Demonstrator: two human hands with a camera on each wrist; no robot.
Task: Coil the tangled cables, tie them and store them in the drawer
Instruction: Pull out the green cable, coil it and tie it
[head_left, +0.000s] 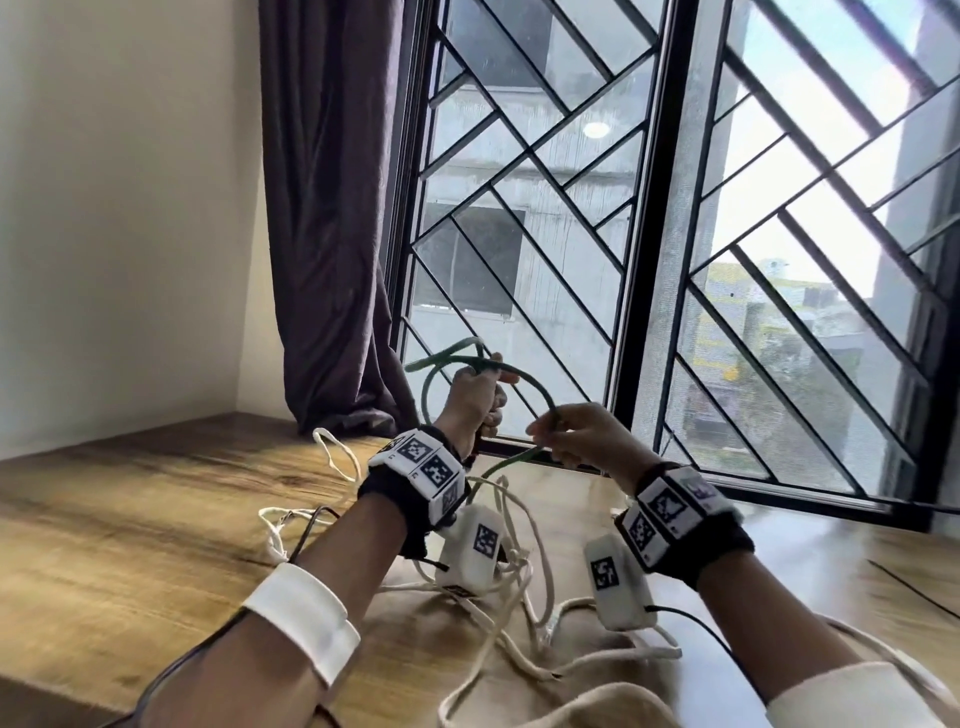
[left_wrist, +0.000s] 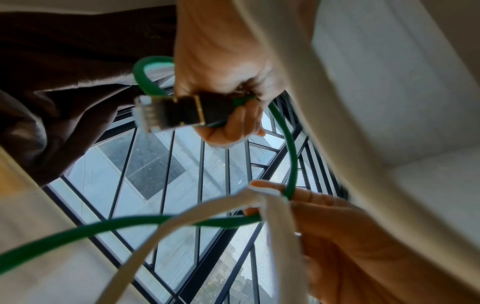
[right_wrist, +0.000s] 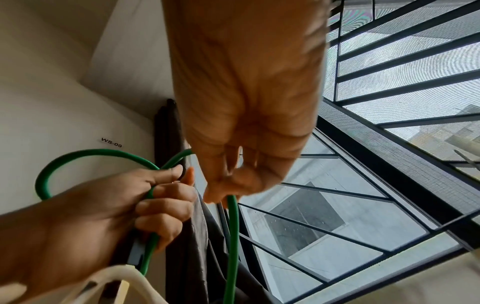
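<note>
A green cable is held up in the air in front of the window. My left hand grips a loop of it in its fist, together with the cable's black connector, whose clear plug tip sticks out. To the right and slightly lower, my right hand pinches the same green cable between thumb and fingertips. From there the cable runs down to the table. A tangle of white cables lies on the wooden table beneath my wrists. One white cable crosses the green one near my right hand. No drawer is in view.
A dark curtain hangs at the back left, down to the tabletop. A barred window runs along the table's far edge. Bare wood lies to the left of the tangle. A thin dark wire lies at the right.
</note>
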